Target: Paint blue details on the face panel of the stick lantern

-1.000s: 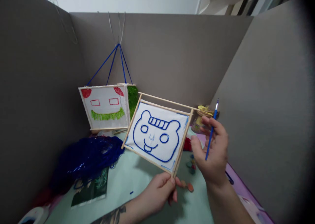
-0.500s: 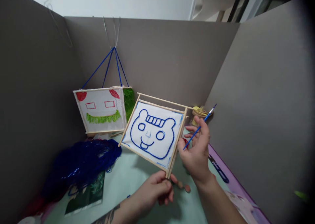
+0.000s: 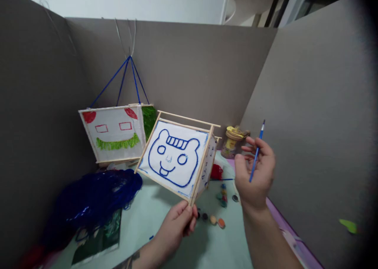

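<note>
My left hand [image 3: 181, 219] pinches the lower front corner of a square lantern [image 3: 173, 156] made of thin wooden sticks and white cloth. The lantern is held tilted above the table. On its front panel a blue outlined animal face shows round eyes, a striped forehead and a tongue; the side panel carries small blue marks. Off to the right, my right hand [image 3: 256, 166] has a thin blue paintbrush [image 3: 256, 154] between its fingers, bristles pointing up and apart from the lantern. Its far panels are hidden.
Another lantern [image 3: 116, 135] hangs by blue cords at the left. Blue stringy material [image 3: 94, 202] lies beneath it on the pale green table cover [image 3: 136, 229]. Small paint pots [image 3: 213, 220] sit near my left hand. A jar [image 3: 230, 143] stands at the back; grey panels [image 3: 191, 68] surround the table.
My right hand has moved right, away from the lantern, with the paintbrush turned more upright. The lantern's side panel and the paint pots now show more. The view has shifted slightly right.
</note>
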A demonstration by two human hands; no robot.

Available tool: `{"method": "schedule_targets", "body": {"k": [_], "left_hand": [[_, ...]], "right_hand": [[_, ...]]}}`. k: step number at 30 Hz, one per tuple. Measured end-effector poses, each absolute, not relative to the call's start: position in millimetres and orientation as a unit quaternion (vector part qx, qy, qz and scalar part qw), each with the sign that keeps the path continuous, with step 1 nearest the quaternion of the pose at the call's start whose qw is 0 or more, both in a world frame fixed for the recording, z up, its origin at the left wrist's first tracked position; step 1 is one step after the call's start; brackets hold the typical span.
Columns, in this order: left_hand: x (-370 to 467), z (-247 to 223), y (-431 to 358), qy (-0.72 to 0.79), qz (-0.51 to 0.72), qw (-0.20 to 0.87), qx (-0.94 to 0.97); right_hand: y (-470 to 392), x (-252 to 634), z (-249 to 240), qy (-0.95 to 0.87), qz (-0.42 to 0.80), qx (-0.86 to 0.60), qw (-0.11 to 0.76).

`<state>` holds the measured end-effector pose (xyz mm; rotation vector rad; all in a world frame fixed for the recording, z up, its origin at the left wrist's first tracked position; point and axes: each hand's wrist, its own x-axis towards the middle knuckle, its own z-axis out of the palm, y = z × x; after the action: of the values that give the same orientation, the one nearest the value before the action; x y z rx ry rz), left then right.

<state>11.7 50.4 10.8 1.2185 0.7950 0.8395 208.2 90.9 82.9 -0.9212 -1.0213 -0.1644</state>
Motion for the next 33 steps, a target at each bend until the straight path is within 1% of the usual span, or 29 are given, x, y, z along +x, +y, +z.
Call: {"method": "schedule_targets", "body": {"k": [2, 4, 11, 14, 17, 19, 23, 28, 33], "left_hand": [[8, 7, 48, 0.338, 0.401, 0.643, 0.557], [5, 8, 44, 0.294, 0.422, 0.644, 0.567], [-11, 37, 42, 0.089, 0.461, 0.753, 0.461], [-21, 36, 59, 0.053, 0.454, 0.781, 0.425], [-30, 26, 78, 0.065, 0.443, 0.803, 0.394], [-34, 19, 86, 0.089, 0.442, 0.809, 0.377], [-36, 12, 93, 0.12, 0.44, 0.803, 0.384], [-37, 9, 92, 0.119, 0.423, 0.808, 0.393], [-42, 2, 89, 0.103, 0.417, 0.818, 0.382]], "right_hand": [[92, 220, 86, -0.436, -0.071, -0.418, 0.794], [91, 229, 89, -0.404, -0.075, -0.413, 0.813], [85, 245, 95, -0.349, -0.125, -0.356, 0.858], [81, 246, 98, -0.332, -0.158, -0.312, 0.876], [73, 242, 100, -0.329, -0.178, -0.274, 0.886], [68, 236, 100, -0.362, -0.188, -0.274, 0.871], [64, 219, 93, -0.489, -0.223, -0.291, 0.792], [69, 202, 85, -0.614, -0.165, -0.281, 0.719], [75, 191, 77, -0.639, -0.122, -0.341, 0.679]]}}
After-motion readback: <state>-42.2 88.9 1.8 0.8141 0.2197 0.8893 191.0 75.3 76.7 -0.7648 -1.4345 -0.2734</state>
